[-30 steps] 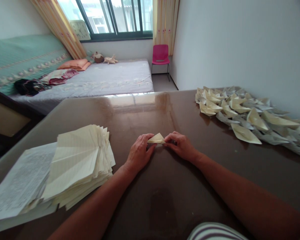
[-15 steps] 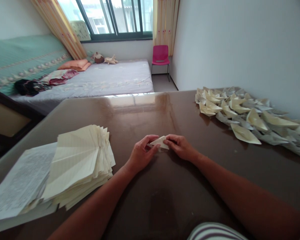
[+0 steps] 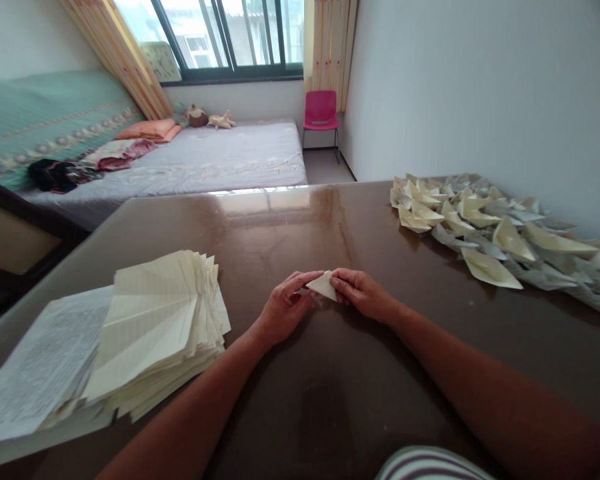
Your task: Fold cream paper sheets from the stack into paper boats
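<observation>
A small cream piece of paper, folded into a triangle, is held just above the tabletop between my hands. My right hand pinches its right side, thumb on the near face and the other fingers behind. At its upper left edge, the outstretched fingers of my left hand touch the paper. The left thumb sits below the paper's left corner, apart from it, so this hand is open. Part of the paper's right end is hidden by the right thumb and fingers.
A stack of cream lined sheets lies at left, over printed white sheets. Many folded paper boats are heaped along the wall at right. Beyond the brown glossy table stand a bed and a pink chair.
My left thumb has come off the folded paper and dropped below it. More of the paper's triangular face now shows, its left corner pointing left. The right hand keeps its pinch.
</observation>
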Demonstrator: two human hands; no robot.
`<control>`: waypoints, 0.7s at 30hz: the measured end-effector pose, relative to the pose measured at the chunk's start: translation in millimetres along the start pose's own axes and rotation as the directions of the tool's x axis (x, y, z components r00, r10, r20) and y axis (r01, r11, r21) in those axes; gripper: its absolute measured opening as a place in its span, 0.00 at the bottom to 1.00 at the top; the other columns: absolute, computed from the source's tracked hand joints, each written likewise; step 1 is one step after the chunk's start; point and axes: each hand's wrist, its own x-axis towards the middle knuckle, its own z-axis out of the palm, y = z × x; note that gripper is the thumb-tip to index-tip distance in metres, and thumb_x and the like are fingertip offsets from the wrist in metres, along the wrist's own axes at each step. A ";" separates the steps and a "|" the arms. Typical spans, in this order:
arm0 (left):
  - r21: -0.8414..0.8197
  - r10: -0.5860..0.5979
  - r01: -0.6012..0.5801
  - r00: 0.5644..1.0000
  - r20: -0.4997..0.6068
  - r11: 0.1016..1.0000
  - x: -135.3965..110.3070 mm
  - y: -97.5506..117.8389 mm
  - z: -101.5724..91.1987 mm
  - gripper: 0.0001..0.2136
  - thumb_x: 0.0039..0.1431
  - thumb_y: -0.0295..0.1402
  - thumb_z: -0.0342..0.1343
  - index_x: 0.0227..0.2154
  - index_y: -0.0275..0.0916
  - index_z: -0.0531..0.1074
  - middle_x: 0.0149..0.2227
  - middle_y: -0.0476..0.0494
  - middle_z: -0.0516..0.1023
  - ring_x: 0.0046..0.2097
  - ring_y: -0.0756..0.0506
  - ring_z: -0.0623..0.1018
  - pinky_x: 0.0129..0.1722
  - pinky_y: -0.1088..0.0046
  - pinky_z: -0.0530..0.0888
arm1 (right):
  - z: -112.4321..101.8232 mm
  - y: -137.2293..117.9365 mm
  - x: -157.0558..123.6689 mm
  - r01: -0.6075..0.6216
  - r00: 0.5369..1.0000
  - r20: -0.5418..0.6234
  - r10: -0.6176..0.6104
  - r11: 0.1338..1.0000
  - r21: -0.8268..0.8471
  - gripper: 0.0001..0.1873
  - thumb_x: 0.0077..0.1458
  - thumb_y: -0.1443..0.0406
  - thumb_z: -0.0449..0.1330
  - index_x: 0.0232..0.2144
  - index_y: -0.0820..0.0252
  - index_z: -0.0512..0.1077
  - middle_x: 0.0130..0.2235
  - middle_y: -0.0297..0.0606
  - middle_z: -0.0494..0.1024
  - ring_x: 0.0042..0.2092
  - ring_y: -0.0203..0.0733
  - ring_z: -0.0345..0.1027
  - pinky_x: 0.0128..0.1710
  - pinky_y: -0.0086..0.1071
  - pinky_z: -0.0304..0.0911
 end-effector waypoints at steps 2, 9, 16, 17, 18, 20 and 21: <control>0.000 -0.002 0.002 1.000 0.013 1.000 -0.3 1.5 0.1 0.17 0.61 0.32 0.54 0.53 0.40 0.69 0.45 0.42 0.71 0.41 0.49 0.73 0.35 0.80 0.74 | 1.0 -1.0 -0.1 0.001 1.000 -0.007 -0.001 1.000 -0.005 0.18 0.63 0.54 0.49 0.28 0.60 0.65 0.24 0.29 0.65 0.26 0.32 0.57 0.28 0.26 0.54; 0.024 -0.014 0.013 1.000 0.014 1.000 -0.8 1.7 0.6 0.19 0.60 0.33 0.55 0.55 0.41 0.67 0.46 0.41 0.69 0.42 0.49 0.73 0.36 0.79 0.73 | 3.3 -1.4 -0.3 -0.009 1.000 -0.022 0.010 0.999 0.045 0.17 0.63 0.54 0.50 0.30 0.60 0.67 0.23 0.29 0.67 0.25 0.32 0.59 0.27 0.26 0.55; 0.031 -0.017 0.017 1.000 0.006 0.999 -0.3 0.0 1.7 0.19 0.60 0.33 0.54 0.55 0.40 0.68 0.46 0.42 0.69 0.41 0.50 0.73 0.37 0.79 0.73 | 2.5 -1.4 -0.2 -0.008 1.000 -0.015 0.008 0.999 0.039 0.17 0.63 0.55 0.50 0.29 0.60 0.67 0.23 0.30 0.68 0.26 0.32 0.59 0.27 0.26 0.55; 0.035 -0.019 0.018 1.000 0.005 0.999 -0.3 0.6 1.8 0.19 0.60 0.33 0.54 0.55 0.40 0.68 0.46 0.41 0.69 0.41 0.50 0.73 0.37 0.78 0.73 | 2.4 -1.3 -0.1 -0.008 1.000 -0.013 0.008 0.999 0.039 0.17 0.63 0.55 0.50 0.29 0.60 0.67 0.23 0.30 0.68 0.26 0.32 0.59 0.27 0.26 0.55; 0.041 -0.020 0.020 1.000 0.003 0.999 -0.3 1.3 1.8 0.19 0.60 0.32 0.54 0.55 0.40 0.68 0.46 0.41 0.69 0.41 0.50 0.73 0.37 0.78 0.73 | 2.3 -1.2 0.0 -0.007 1.000 -0.011 0.008 0.999 0.039 0.17 0.63 0.55 0.50 0.29 0.60 0.67 0.23 0.30 0.68 0.25 0.32 0.59 0.27 0.26 0.55; 0.055 -0.024 0.024 1.000 -0.002 0.998 -0.4 3.2 2.1 0.18 0.60 0.32 0.54 0.54 0.39 0.68 0.46 0.41 0.70 0.42 0.49 0.73 0.38 0.78 0.73 | 2.7 -1.3 -0.2 -0.004 1.000 -0.013 0.005 1.000 0.027 0.17 0.63 0.55 0.50 0.29 0.60 0.67 0.23 0.30 0.68 0.25 0.32 0.59 0.27 0.26 0.55; 0.058 -0.028 0.028 1.000 -0.005 0.998 -0.4 4.2 2.4 0.18 0.59 0.31 0.53 0.53 0.38 0.68 0.46 0.41 0.70 0.42 0.49 0.73 0.38 0.78 0.73 | 3.2 -1.5 -0.4 -0.002 1.000 -0.013 0.002 1.000 0.017 0.17 0.63 0.55 0.50 0.28 0.61 0.67 0.23 0.30 0.68 0.26 0.32 0.59 0.27 0.26 0.55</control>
